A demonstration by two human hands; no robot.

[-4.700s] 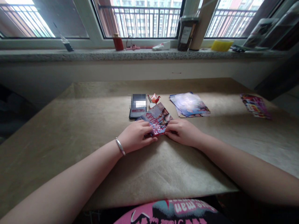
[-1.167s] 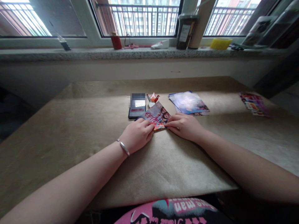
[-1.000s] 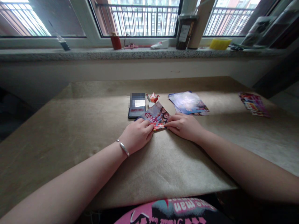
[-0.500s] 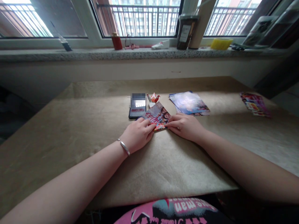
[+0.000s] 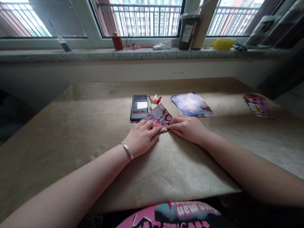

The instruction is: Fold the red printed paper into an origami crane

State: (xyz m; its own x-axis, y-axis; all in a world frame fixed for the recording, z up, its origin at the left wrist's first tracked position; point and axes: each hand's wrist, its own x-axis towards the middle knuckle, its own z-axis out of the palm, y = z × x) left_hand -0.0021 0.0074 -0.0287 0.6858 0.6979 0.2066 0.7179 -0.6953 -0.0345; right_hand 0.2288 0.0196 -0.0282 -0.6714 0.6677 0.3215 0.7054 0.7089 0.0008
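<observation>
A colourful printed paper [image 5: 158, 116], folded, lies on the tan table [image 5: 83, 126] just past my hands. My left hand [image 5: 142, 138], with a silver bracelet on the wrist, presses fingertips together on the paper's near left edge. My right hand [image 5: 187, 129] pinches the paper's near right corner, its fingers close together. A small red and white folded paper crane [image 5: 156, 99] stands behind the paper, beside a dark phone [image 5: 139, 109].
A stack of printed sheets [image 5: 191, 104] lies to the right of the crane, and another sheet [image 5: 257, 105] near the table's right edge. On the stone windowsill [image 5: 95, 55] stand a red cup [image 5: 117, 41], a dark jar [image 5: 186, 31] and a yellow sponge [image 5: 223, 44].
Since the oldest frame the paper's near part has been folded up, so it looks shorter. In the last second both hands stayed pressed on its near edge, hardly moving.
</observation>
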